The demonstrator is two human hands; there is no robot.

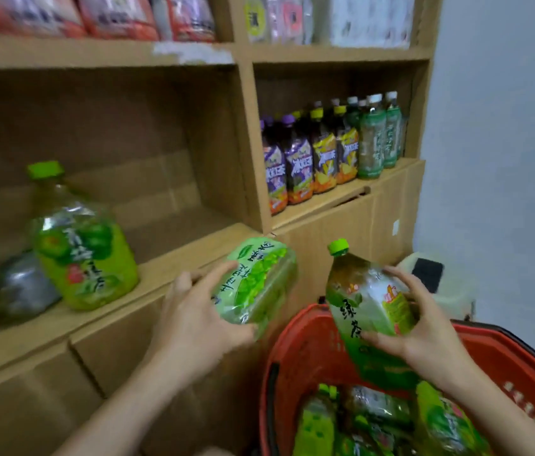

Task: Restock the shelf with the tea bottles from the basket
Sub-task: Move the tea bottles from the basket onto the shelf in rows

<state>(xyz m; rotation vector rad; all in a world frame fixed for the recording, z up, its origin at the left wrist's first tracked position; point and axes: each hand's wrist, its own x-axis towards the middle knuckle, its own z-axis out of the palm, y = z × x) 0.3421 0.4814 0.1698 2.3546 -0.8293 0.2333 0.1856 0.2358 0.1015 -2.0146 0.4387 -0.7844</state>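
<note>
Head view is showing the restocking at what I judge to be an early stage. Only one large clear plastic tea bottle with a lime-green cap and green label (83, 245) is standing upright on the brown cardboard shelf (174, 235) at the left of the frame, and most of that compartment's floor is lying bare behind and beside it. A dark blurred shape (13, 291) is sitting just left of that bottle, too smeared to identify. The left hand (193, 320), at the lower centre, is holding a second green-labelled tea bottle (259, 284) on its side just in front of the shelf's front edge. Its fingers (216, 274) are spreading wide over the body, with the thumb underneath. The right hand (430, 334) is gripping a third tea bottle with darker tea and a green cap (368, 311). That bottle is tilting with its cap up and to the left, above the red plastic basket (295, 343) at the lower right. The right fingers (400, 274) are curling over the label while the thumb is pressing from below. Several more green-labelled bottles (374, 422) are lying in the basket, so the bulk of the job appears to be waiting. Small bottles with purple, yellow and green labels (325, 153) are standing in rows in the right-hand compartment, well apart from both hands.
</note>
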